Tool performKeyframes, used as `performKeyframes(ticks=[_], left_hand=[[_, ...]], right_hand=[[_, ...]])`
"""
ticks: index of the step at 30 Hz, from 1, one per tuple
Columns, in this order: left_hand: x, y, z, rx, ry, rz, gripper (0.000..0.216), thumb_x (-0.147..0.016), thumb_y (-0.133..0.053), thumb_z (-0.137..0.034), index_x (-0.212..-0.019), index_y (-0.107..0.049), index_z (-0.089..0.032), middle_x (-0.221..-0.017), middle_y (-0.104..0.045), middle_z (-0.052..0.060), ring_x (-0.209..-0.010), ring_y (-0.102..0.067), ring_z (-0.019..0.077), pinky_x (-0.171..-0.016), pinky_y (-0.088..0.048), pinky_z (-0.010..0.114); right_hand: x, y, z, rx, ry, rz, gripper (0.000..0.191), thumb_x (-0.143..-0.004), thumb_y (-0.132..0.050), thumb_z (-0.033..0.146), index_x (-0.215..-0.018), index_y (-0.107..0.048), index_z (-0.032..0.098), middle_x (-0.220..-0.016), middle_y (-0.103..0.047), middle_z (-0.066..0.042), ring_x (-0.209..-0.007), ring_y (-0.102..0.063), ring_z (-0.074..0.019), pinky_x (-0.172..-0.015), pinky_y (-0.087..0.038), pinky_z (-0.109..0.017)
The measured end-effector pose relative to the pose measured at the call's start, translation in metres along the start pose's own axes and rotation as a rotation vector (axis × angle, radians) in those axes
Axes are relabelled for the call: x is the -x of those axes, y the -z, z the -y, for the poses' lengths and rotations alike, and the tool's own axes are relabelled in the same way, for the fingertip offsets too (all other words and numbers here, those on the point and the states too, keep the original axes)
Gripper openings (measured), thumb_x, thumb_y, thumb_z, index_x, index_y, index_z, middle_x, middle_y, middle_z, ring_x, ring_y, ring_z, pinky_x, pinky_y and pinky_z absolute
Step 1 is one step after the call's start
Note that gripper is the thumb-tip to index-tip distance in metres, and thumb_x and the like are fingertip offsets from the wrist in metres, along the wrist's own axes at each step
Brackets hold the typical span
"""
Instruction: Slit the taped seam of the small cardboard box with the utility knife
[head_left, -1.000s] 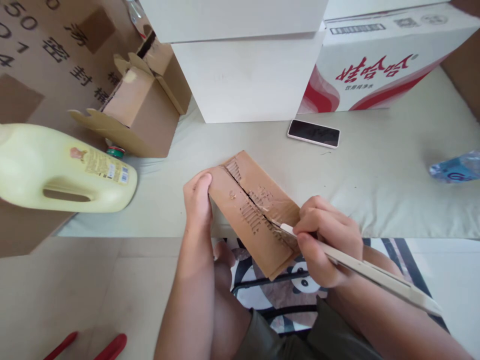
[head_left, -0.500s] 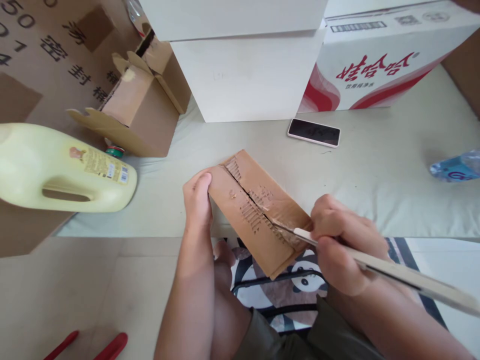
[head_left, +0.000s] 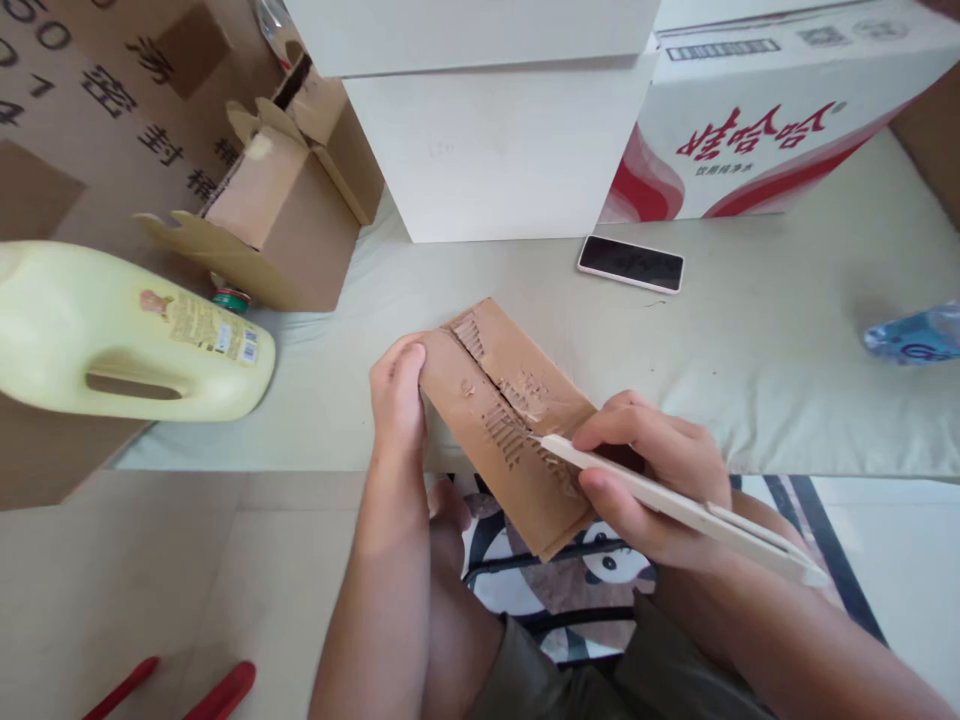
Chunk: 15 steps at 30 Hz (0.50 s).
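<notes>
Head view, the only one we've got. The left hand is flat on the near-left end of the cardboard strip, its fingers pressed down along the edge and pinning it to the pale cushioned surface, with the strip's near end hanging out over the panda-print mat below. The right hand has its fingers clenched round a cream utility knife, gripped pencil-style.

And here's the change: half a second ago that knife was drawn back to the right, off toward the strip's near-right end, and now it's come forward again, with its tip set back in the middle of the ragged slit that runs the length of the strip. A second ago it sat in nearly this same spot. So that reads as repeated strokes along one line, and the cut isn't through yet, I'd say: the two halves lie joined, corrugation showing torn along the groove. The holding hand hasn't shifted at all.

Round about: a yellow jug lying on its side at left, an opened brown carton behind it, a phone face up beyond the strip, a white box, a red-printed case, and a water bottle at far right.
</notes>
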<state>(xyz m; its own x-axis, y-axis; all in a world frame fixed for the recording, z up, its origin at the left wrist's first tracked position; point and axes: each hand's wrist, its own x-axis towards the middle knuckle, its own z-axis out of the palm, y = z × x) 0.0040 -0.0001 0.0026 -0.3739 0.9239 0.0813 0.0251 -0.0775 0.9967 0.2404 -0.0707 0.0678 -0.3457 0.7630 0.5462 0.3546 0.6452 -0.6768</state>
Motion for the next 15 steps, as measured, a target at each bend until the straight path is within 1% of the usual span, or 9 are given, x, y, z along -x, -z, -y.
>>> performKeyframes(ticks=[6,9,11,13,15], left_hand=[[0.000,0.000,-0.001,-0.009,-0.001,-0.001,0.025,-0.076,-0.060,-0.039,-0.078,-0.074,-0.018,-0.081,-0.069,0.004,-0.078,-0.058,0.0195,-0.073,-0.045,0.029],[0.000,0.001,-0.001,0.000,-0.006,0.006,0.025,-0.076,-0.060,-0.039,-0.078,-0.073,-0.018,-0.081,-0.068,0.004,-0.078,-0.057,0.0191,-0.073,-0.044,0.029],[0.001,0.001,-0.001,0.005,-0.001,0.008,0.025,-0.076,-0.060,-0.039,-0.078,-0.073,-0.018,-0.081,-0.068,0.004,-0.078,-0.057,0.0193,-0.073,-0.044,0.029],[0.001,0.000,-0.002,0.006,0.008,0.003,0.025,-0.076,-0.060,-0.039,-0.077,-0.073,-0.018,-0.080,-0.068,0.004,-0.077,-0.057,0.0194,-0.072,-0.044,0.029],[0.001,-0.001,-0.003,0.011,0.013,-0.005,0.025,-0.075,-0.061,-0.039,-0.077,-0.073,-0.018,-0.079,-0.068,0.004,-0.076,-0.057,0.0191,-0.072,-0.044,0.029]], right_hand=[[0.001,0.002,0.001,0.009,-0.027,0.001,0.009,-0.087,-0.060,0.021,-0.095,-0.056,0.023,-0.071,-0.069,0.000,-0.051,-0.059,-0.0117,-0.054,-0.046,-0.029],[0.001,0.000,0.002,-0.005,-0.051,-0.010,0.005,-0.089,-0.060,0.025,-0.094,-0.057,0.024,-0.069,-0.068,0.001,-0.049,-0.057,-0.0123,-0.054,-0.047,-0.030],[0.003,-0.001,0.001,-0.012,-0.054,-0.045,0.005,-0.092,-0.059,0.029,-0.093,-0.058,0.024,-0.069,-0.068,0.000,-0.051,-0.058,-0.0134,-0.055,-0.049,-0.031],[0.006,-0.003,-0.001,-0.039,-0.043,-0.107,0.013,-0.095,-0.059,0.036,-0.092,-0.061,0.024,-0.069,-0.069,-0.002,-0.053,-0.059,-0.0146,-0.056,-0.049,-0.032],[0.011,-0.006,-0.004,-0.086,-0.053,-0.169,0.027,-0.097,-0.057,0.049,-0.093,-0.064,0.024,-0.068,-0.069,-0.003,-0.054,-0.059,-0.0155,-0.057,-0.050,-0.034]])
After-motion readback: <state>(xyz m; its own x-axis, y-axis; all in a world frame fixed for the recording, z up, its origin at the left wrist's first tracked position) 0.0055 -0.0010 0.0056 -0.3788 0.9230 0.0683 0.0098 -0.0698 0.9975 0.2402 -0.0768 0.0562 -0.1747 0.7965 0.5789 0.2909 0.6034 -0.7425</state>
